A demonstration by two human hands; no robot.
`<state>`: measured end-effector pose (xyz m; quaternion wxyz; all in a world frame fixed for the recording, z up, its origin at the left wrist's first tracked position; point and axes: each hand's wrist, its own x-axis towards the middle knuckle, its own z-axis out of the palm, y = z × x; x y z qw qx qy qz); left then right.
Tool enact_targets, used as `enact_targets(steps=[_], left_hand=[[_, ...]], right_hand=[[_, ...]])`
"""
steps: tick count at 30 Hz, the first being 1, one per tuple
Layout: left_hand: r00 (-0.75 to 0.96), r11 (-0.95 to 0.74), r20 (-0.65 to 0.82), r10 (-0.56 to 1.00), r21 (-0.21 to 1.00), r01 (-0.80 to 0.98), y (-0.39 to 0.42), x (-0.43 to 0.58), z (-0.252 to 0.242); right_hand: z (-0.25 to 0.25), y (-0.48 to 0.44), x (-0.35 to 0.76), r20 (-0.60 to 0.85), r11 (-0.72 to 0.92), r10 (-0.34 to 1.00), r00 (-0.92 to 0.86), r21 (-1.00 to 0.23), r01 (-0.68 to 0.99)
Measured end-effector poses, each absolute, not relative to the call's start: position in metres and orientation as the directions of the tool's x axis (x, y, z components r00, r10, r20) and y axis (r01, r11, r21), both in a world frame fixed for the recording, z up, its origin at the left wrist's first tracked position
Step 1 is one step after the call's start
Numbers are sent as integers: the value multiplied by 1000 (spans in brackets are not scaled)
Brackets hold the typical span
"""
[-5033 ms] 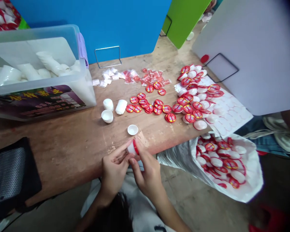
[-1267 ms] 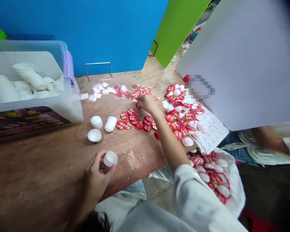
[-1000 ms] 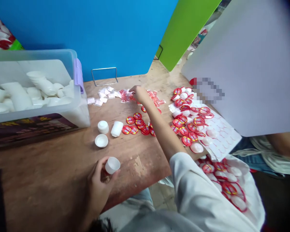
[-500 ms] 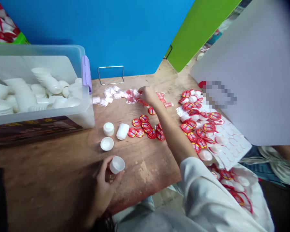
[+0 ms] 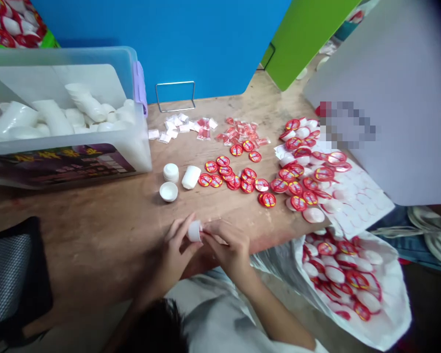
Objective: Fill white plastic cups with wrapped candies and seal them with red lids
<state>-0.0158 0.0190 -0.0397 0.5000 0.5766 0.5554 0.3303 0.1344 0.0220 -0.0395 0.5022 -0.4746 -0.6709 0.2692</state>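
Observation:
My left hand (image 5: pixel 176 247) holds a small white plastic cup (image 5: pixel 194 230) on its side, just above the near edge of the wooden table (image 5: pixel 106 230). My right hand (image 5: pixel 226 244) meets it from the right, with its fingertips pinched at the cup's mouth; whatever they hold is too small to make out. Both hands are closed around the cup. Beyond them lie round red lids (image 5: pixel 235 176), small red sachets (image 5: pixel 242 132) and small white sachets (image 5: pixel 172 125).
A clear bin (image 5: pixel 62 113) of white cups stands at the back left. Loose white cups (image 5: pixel 171 179) sit mid-table. Sealed cups (image 5: pixel 301 157) pile up on a white sheet at right, and more fill a white bag (image 5: pixel 349 279) below the edge. Blue, green and white dividers stand behind.
My right hand has drawn back from the red sachets at the far side to the cup. My left hand has lifted the cup and tipped it on its side.

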Motion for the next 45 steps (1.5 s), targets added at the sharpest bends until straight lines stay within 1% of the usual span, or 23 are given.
enact_targets(steps=[2, 5, 7, 10, 12, 16, 18, 19, 21, 23, 24, 25, 26, 27, 28, 29, 30, 32, 35, 37, 41, 43, 45], left_hand=[[172, 168, -216, 961, 952, 257, 13, -13, -44], [138, 300, -322, 937, 941, 158, 7, -12, -45], [156, 371, -383, 910, 923, 106, 5, -12, -41], [285, 413, -424, 860, 905, 100, 1, -12, -32], [345, 425, -432, 834, 900, 99, -3, -12, -26], [289, 398, -410, 865, 912, 102, -7, -8, -21], [254, 406, -418, 872, 908, 100, -7, -3, -19], [253, 415, -424, 870, 905, 89, -6, -1, -18], [264, 432, -431, 863, 900, 58, -5, 2, -15], [250, 438, -428, 868, 899, 19, -3, 2, -13], [219, 435, -425, 878, 900, -1, -2, 0, -13], [173, 430, -420, 891, 903, -21, -1, -2, -13], [122, 421, -414, 902, 906, -41, 0, -5, -13], [72, 408, -404, 912, 911, -61, 1, -8, -14], [33, 395, -394, 919, 915, -76, 2, -11, -15], [14, 386, -387, 922, 919, -84, 2, -13, -16], [11, 381, -381, 924, 921, -86, 3, -14, -17], [26, 377, -376, 926, 923, -74, 2, -15, -19], [30, 384, -383, 923, 922, -43, -1, -13, -20], [30, 396, -396, 918, 918, -22, -2, -12, -20], [66, 423, -420, 905, 906, -28, 1, -9, -18], [70, 433, -429, 901, 900, -56, 3, -6, -16], [73, 447, -443, 894, 892, -71, 4, -3, -14]], right_hand=[[-41, 14, 136, 381, 375, 924, -47, -870, 322], [-38, 3, 143, 289, 330, 940, -180, -903, 274], [-38, -3, 148, 230, 278, 950, -210, -931, 237], [-40, -6, 152, 127, 138, 989, -73, -978, 156], [-41, -6, 149, 93, 91, 996, 10, -989, 120], [-39, -10, 134, 106, 95, 990, 89, -988, 122], [-37, -13, 129, 48, 34, 986, 160, -995, 90], [-37, -13, 131, -1, -7, 987, 159, -999, 42], [-37, -11, 144, -100, -96, 994, 37, -991, -96], [-40, -3, 170, -141, -148, 988, -56, -975, -163], [-43, 4, 187, -143, -144, 990, -14, -982, -120], [-48, 12, 203, -133, -133, 986, 105, -991, -9], [-52, 21, 219, -89, -136, 962, 260, -976, 170], [-58, 29, 233, -17, -179, 918, 396, -910, 374], [-64, 37, 244, 48, -249, 878, 476, -803, 541], [-70, 44, 253, 98, -317, 854, 512, -682, 659], [-76, 50, 258, 116, -370, 846, 521, -575, 730], [-85, 58, 261, 100, -417, 854, 510, -455, 787], [-88, 60, 259, 105, -431, 849, 517, -428, 794], [-82, 55, 258, 135, -390, 852, 506, -481, 785], [-65, 44, 250, 170, -135, 925, 339, -688, 713], [-63, 43, 241, 144, -85, 954, 262, -709, 700], [-66, 47, 232, 101, -127, 962, 252, -655, 745]])
